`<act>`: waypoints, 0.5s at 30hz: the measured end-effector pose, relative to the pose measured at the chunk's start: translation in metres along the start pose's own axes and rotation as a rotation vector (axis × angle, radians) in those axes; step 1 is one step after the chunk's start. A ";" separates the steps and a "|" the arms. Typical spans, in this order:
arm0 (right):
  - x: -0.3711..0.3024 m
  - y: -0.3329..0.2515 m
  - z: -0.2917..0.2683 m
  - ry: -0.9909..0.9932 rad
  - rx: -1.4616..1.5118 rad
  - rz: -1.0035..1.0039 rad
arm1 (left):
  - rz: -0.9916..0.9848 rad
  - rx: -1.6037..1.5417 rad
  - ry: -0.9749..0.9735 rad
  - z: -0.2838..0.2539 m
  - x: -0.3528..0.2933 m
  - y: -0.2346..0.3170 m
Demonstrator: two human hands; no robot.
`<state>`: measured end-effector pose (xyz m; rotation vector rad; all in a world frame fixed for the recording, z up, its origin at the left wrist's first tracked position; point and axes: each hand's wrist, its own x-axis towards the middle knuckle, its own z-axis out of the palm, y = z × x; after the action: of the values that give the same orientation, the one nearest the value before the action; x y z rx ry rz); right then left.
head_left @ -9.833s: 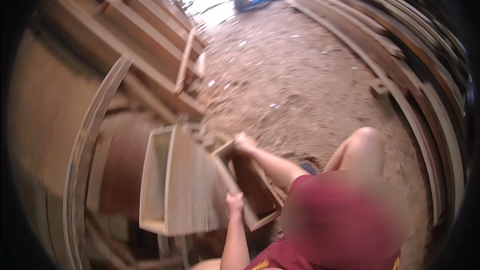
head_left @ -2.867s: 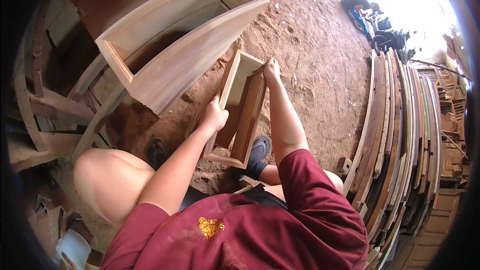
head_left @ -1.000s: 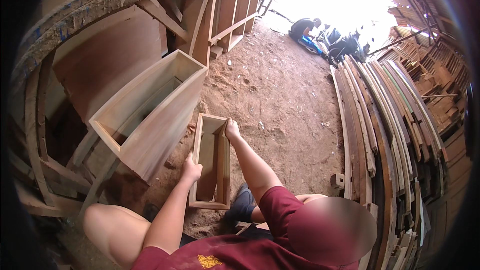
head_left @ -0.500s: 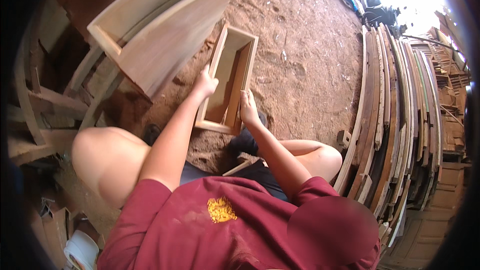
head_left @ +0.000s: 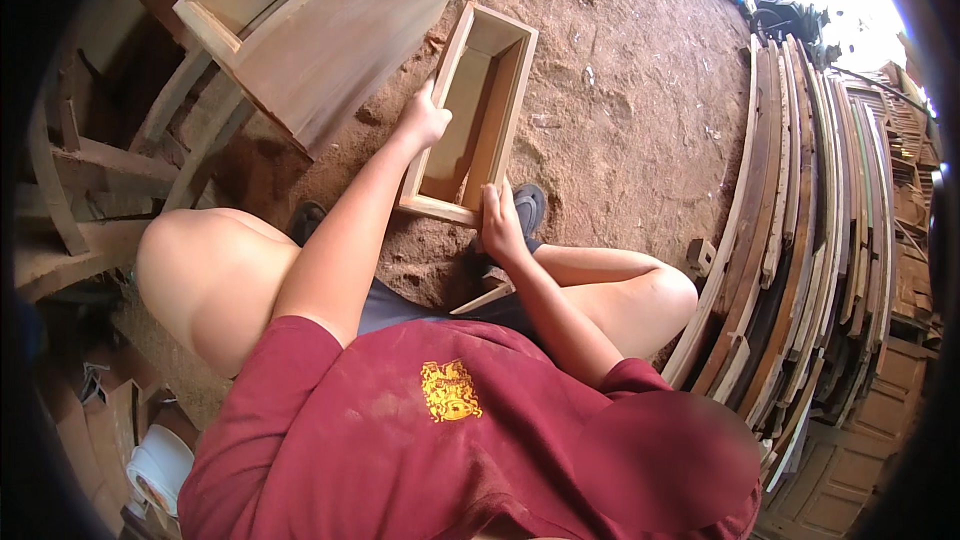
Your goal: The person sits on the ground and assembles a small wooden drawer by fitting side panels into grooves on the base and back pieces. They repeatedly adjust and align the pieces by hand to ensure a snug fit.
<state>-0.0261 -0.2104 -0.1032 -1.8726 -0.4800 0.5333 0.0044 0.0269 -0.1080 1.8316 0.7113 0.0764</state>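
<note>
Between my two hands is an open wooden drawer box, long and narrow, with pale rims and a browner inner side wall. It is tilted, its far end leaning to the right. My left hand is closed on the left long side, about midway along. Near the close right corner my right hand grips the other long side, with its fingers along the outer face. Part of the drawer's outside is hidden by my hands.
A larger wooden cabinet piece with a hollow top stands at the upper left, beside curved wooden frames. Long planks are stacked on the right. A white bucket sits at the lower left. Sandy ground lies ahead.
The drawer has moved up and slightly right, away from me, with both hands still on it. My right hand now sits closer to its near corner. The view has shifted a little.
</note>
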 end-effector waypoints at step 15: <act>0.046 0.010 -0.009 -0.006 0.078 -0.007 | -0.026 0.029 -0.011 -0.004 -0.002 0.007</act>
<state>0.0179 -0.1947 -0.1158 -1.7947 -0.4637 0.5456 0.0044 0.0281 -0.0999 1.8481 0.7313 0.0389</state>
